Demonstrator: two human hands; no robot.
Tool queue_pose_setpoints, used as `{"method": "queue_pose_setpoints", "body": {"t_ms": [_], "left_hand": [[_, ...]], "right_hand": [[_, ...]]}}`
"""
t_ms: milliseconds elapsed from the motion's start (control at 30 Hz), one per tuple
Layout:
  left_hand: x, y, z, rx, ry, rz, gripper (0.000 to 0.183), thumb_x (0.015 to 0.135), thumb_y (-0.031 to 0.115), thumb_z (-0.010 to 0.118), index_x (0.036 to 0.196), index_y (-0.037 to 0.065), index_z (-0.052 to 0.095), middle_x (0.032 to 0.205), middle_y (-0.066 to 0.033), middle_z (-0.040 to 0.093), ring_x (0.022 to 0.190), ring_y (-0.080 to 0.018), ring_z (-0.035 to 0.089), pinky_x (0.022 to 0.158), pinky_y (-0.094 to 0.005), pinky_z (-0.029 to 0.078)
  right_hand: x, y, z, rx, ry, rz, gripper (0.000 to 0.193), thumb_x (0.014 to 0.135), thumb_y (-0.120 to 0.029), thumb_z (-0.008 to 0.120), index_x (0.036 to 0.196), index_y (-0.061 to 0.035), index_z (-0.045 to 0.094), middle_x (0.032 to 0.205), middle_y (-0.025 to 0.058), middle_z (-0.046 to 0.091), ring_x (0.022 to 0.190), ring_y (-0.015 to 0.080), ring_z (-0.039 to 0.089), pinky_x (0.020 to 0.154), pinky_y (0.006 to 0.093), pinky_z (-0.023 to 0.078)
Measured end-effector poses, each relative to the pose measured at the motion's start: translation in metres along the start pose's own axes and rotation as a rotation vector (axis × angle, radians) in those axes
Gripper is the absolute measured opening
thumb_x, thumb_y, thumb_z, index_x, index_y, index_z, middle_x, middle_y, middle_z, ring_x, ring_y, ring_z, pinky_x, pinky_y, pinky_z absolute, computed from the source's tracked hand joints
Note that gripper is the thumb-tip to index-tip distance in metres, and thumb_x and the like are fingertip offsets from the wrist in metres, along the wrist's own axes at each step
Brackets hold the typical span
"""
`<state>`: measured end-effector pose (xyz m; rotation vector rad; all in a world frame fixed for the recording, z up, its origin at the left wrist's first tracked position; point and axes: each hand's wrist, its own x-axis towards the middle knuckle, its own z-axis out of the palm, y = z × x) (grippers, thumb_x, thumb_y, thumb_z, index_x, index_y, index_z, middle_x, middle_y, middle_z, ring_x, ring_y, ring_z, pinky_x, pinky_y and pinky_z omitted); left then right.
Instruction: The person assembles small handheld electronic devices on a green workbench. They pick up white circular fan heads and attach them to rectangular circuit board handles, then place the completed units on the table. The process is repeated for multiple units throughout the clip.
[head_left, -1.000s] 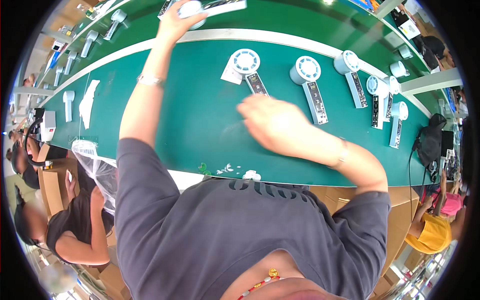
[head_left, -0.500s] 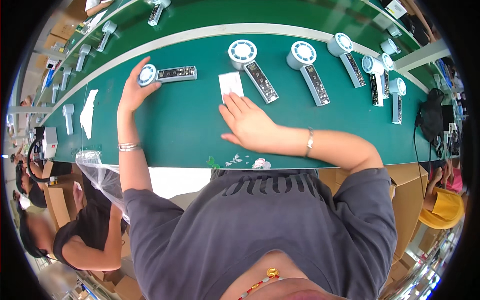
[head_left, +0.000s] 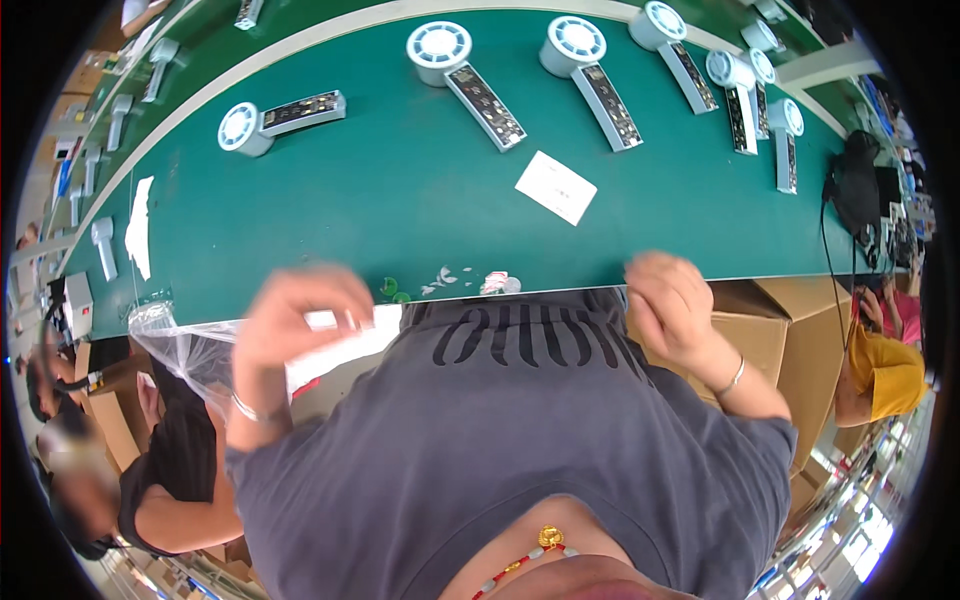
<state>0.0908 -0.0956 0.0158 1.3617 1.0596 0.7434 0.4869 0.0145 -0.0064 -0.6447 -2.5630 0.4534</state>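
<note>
My left hand (head_left: 305, 312) is over the near table edge on the left, fingers bent and smeared by motion. Whether it holds anything cannot be made out. At the near edge on the right, my right hand (head_left: 672, 305) is loosely curled, with nothing seen in it. Between the hands and the far rail lies a white card (head_left: 557, 188), touched by neither. Left of it rests a pale blue handheld fan (head_left: 303, 112), its handle open on a dark circuit board. Another such fan (head_left: 486, 106) and a third (head_left: 608, 107) lie farther back.
More fans (head_left: 686, 76) stand or lie at the right rear. White paper (head_left: 140, 228) is on the left, above a clear plastic bag (head_left: 185, 345) hanging at the edge. A black bag (head_left: 855, 190) with cables sits at right. Cardboard boxes (head_left: 810, 370) and a co-worker (head_left: 180, 480) flank me.
My left hand has let go of the left fan and drawn back to the near edge. My right hand has left the card, which now lies farther right and turned. The whole view has shifted.
</note>
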Motion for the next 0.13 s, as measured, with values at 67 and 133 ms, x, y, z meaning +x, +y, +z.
{"method": "queue_pose_setpoints", "body": {"t_ms": [67, 133], "left_hand": [[-0.029, -0.047, 0.037, -0.375, -0.156, -0.466, 0.010, 0.077, 0.009, 0.065, 0.080, -0.001, 0.067, 0.077, -0.0065, 0.066, 0.071, -0.0145, 0.060, 0.060, -0.0247, 0.047], [-0.058, -0.106, 0.059, -0.469, -0.077, -0.688, 0.013, 0.078, 0.010, 0.065, 0.085, 0.000, 0.069, 0.078, -0.0053, 0.066, 0.072, -0.0148, 0.060, 0.061, -0.0266, 0.048]], "right_hand": [[-0.056, -0.009, 0.001, 0.142, -0.159, 0.449, 0.012, 0.074, -0.005, 0.059, 0.086, -0.0014, 0.061, 0.089, 0.0136, 0.063, 0.082, 0.0330, 0.062, 0.065, 0.0369, 0.047], [-0.101, -0.009, 0.018, 0.150, -0.620, 1.090, 0.012, 0.075, -0.007, 0.058, 0.085, -0.0027, 0.063, 0.096, 0.0172, 0.063, 0.092, 0.0347, 0.061, 0.070, 0.0350, 0.048]]}}
